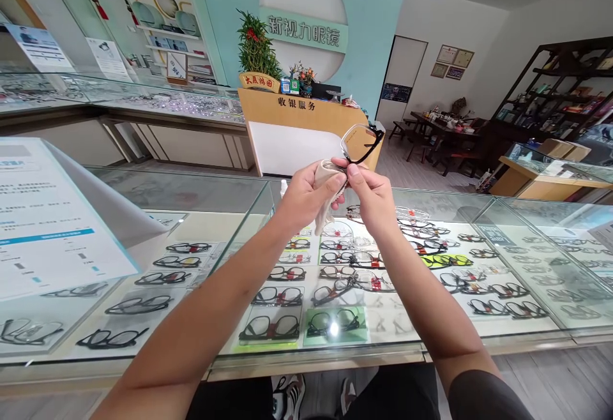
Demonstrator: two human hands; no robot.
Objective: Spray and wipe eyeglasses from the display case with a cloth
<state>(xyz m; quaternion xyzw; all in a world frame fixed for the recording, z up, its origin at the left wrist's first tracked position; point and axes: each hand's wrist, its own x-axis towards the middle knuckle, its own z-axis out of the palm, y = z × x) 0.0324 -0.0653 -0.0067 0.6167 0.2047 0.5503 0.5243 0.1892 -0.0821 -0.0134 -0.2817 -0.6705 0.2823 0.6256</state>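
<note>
Above the glass display case, my two hands meet around a pair of eyeglasses (360, 143) with a dark frame. One lens and a dark temple stick up past my fingers; the other lens is hidden by the cloth. My left hand (309, 195) is closed with a beige cleaning cloth (324, 210) wrapped over that hidden part, thumb pressed on top. The cloth's loose end hangs below. My right hand (371, 198) pinches the frame near its middle, thumb and fingers together.
Rows of eyeglasses (275, 327) lie inside the glass display case (383, 351) below my arms. A white bottle (283, 187) stands behind my left hand. At left a printed sign (57, 222) stands on the glass. A wooden cashier counter (311, 113) is beyond.
</note>
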